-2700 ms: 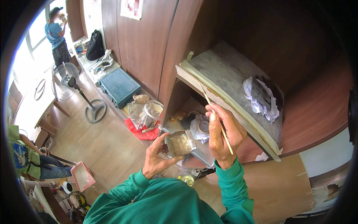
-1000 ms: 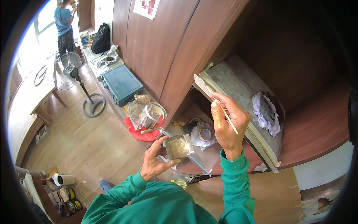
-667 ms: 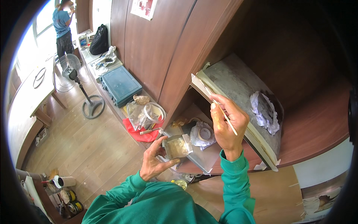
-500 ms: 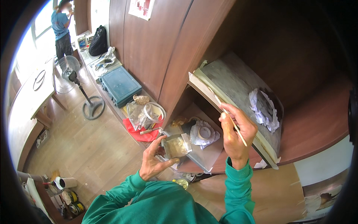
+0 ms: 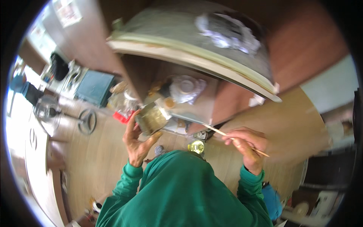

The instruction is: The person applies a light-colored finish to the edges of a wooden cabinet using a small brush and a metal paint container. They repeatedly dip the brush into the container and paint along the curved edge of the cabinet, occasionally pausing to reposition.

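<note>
My left hand (image 5: 139, 145) grips a small rectangular open container (image 5: 152, 118) by its side, fingers behind and thumb at the near edge. Its inside looks yellowish and coated. In my right hand (image 5: 247, 145) is a thin paintbrush (image 5: 217, 130) with a light wooden handle, pinched between thumb and fingers, its tip pointing up and left. The brush tip is apart from the container and from the shelf. In front of both hands runs a shelf edge (image 5: 189, 51) with masking tape along it.
Crumpled white paper (image 5: 230, 34) lies on the grey-topped shelf. Below it, a bowl (image 5: 186, 85) rests on a crumpled wrapping. A blue-green case (image 5: 94, 87) and a red sheet (image 5: 123, 116) are at left. A standing fan (image 5: 49, 109) and a person (image 5: 26, 89) are farther left.
The view has turned right, blurring the picture. My right hand and brush have come away from the taped shelf edge and lowered. My left hand still holds the container, now more tilted.
</note>
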Tool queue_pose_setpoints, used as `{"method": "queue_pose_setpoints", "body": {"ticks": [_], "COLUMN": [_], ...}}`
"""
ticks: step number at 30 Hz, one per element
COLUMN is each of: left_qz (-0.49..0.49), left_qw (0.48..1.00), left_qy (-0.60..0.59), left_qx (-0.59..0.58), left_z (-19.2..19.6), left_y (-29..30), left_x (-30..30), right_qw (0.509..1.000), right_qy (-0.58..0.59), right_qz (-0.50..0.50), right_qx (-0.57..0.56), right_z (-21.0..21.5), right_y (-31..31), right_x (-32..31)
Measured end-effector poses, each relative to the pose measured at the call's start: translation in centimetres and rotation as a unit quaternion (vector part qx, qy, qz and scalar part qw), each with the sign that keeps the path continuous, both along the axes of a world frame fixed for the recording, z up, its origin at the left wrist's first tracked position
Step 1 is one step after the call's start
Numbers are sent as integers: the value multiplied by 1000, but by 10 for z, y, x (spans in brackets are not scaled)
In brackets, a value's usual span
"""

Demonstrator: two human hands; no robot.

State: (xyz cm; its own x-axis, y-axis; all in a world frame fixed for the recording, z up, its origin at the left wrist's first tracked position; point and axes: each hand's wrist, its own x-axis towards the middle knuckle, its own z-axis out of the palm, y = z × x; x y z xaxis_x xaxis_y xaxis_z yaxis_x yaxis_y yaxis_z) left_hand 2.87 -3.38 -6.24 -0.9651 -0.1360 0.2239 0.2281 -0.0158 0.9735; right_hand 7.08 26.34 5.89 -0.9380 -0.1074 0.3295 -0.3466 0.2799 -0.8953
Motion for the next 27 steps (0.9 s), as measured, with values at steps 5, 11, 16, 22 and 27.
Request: {"method": "queue_pose_setpoints", "body": {"ticks": [5, 11, 16, 22, 27], "left_qz": [-44, -86, -89, -90, -98], "left_qw": [998, 995, 994, 995, 995], "left_qy": [16, 17, 20, 8, 9], "left_qx": [-35, -42, -66, -51, -30], "left_z": [8, 21, 28, 35, 37], "left_y": [20, 41, 45, 52, 53], "left_x": [-5, -10, -7, -8, -8], "right_qw": [995, 976, 980, 984, 981], "right_qy": [-17, -32, -27, -44, -29], "right_qz": [-27, -131, -103, -77, -96], "right_qx": [-99, -170, -166, -156, -168], "right_z": [-17, -23, -13, -4, 0], "right_y": [31, 43, 33, 36, 40], "right_x": [21, 25, 15, -4, -7]}}
